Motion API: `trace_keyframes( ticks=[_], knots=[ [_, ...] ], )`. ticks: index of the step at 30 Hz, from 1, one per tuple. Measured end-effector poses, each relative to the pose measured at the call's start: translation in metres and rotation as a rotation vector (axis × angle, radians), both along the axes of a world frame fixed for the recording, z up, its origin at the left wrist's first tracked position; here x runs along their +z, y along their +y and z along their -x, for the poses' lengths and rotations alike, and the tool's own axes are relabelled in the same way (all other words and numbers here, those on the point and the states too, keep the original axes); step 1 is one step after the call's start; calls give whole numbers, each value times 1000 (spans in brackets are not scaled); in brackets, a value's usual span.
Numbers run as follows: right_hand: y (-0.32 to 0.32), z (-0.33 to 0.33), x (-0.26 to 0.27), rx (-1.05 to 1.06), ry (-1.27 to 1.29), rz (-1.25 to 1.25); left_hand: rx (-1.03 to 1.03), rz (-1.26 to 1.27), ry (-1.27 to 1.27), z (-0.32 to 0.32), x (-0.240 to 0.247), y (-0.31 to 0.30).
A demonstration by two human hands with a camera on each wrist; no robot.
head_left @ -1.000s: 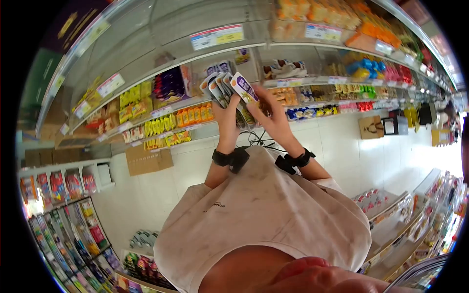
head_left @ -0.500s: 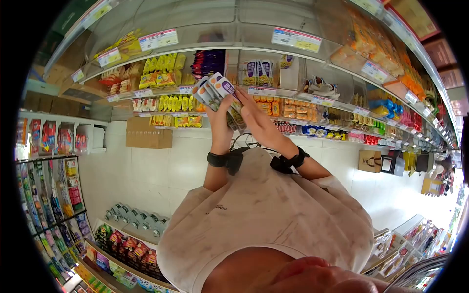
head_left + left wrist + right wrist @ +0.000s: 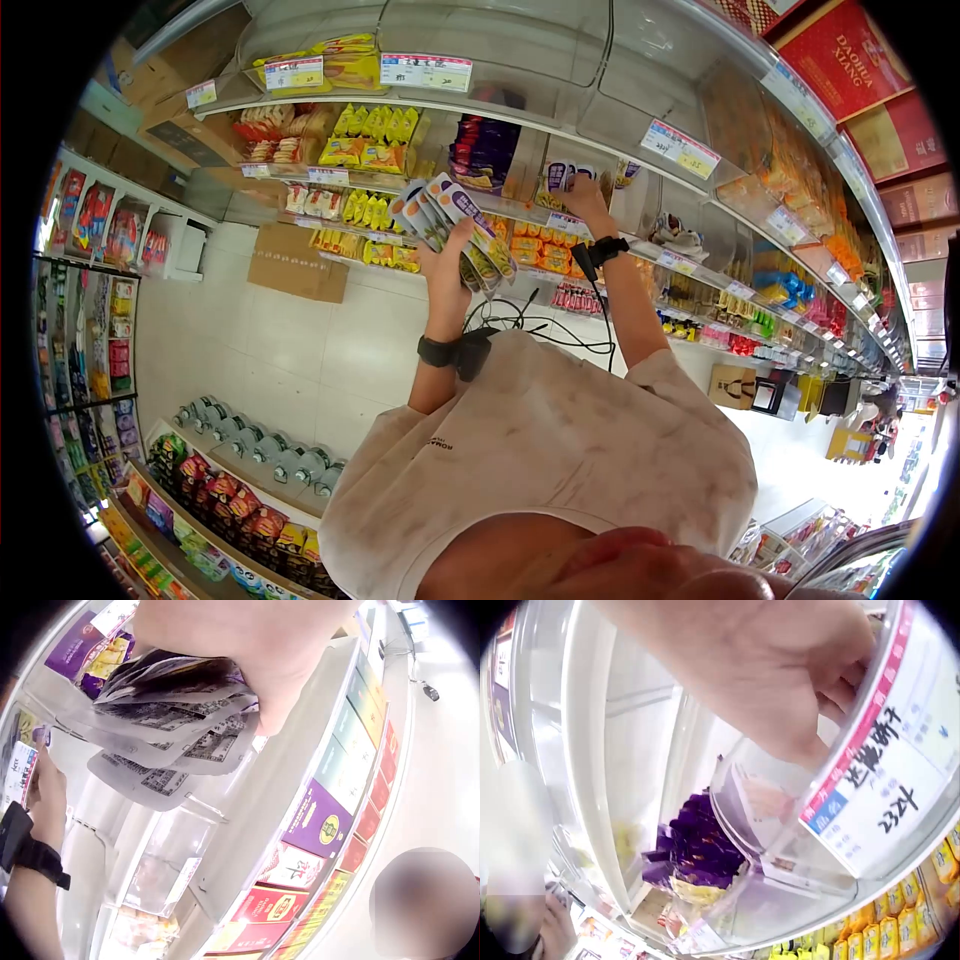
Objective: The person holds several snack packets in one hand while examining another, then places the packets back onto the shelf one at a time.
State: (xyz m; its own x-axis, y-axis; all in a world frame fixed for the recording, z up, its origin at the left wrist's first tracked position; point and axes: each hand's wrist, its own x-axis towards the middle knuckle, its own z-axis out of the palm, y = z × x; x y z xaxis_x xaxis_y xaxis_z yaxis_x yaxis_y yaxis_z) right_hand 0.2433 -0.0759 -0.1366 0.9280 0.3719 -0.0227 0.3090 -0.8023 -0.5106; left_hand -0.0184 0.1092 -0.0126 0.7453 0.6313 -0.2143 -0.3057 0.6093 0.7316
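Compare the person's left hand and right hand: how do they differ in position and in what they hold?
The left hand grips a fanned bunch of packets in front of the shelves. The right hand reaches into a clear shelf bin, and whether it holds a packet is unclear. The left hand is nearer the body, while the right hand is stretched farther out and higher. Both wrists wear a black strap.

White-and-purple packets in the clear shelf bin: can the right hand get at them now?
Probably yes: the right hand is at the open top of the bin, right beside the packets, with nothing between them.
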Motion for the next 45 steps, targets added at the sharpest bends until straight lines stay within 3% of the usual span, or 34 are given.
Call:
trace_keyframes(
  ticks=[4, 10, 14, 15, 18, 19, 23, 26, 34, 38, 43, 45],
  knots=[
    [11, 5, 5, -17, -48, 36, -49, 11, 3, -5, -9, 2],
    [-9, 16, 29, -121, -77, -220, -112, -28, -12, -15, -2, -17],
    [-50, 22, 26, -148, -222, -675, -207, -9, -18, -25, -2, -40],
    [-62, 21, 17, -90, -377, -756, -225, -19, -21, -25, 5, -49],
    [-115, 73, 65, -129, 695, -1531, -284, -31, -2, -32, 5, -70],
    [-125, 85, 71, -205, 1043, -1904, -310, -32, 8, -35, 4, -78],
    [-173, 128, 96, -59, 1610, -2317, -457, -25, 17, -44, 14, -114],
    [-194, 158, 125, -36, 1503, -2343, -499, -22, 77, -55, 14, -143],
    [-251, 179, 107, 6, 1357, -2420, -658, -58, 80, -73, 4, -204],
    [-259, 181, 112, -118, 1225, -2327, -648, -83, 68, -73, 14, -223],
    [-233, 186, 146, -648, 898, -2023, -632, -104, 68, -74, 17, -229],
    [-213, 194, 151, -508, 532, -1427, -671, -90, 52, -75, 8, -224]
  ],
)
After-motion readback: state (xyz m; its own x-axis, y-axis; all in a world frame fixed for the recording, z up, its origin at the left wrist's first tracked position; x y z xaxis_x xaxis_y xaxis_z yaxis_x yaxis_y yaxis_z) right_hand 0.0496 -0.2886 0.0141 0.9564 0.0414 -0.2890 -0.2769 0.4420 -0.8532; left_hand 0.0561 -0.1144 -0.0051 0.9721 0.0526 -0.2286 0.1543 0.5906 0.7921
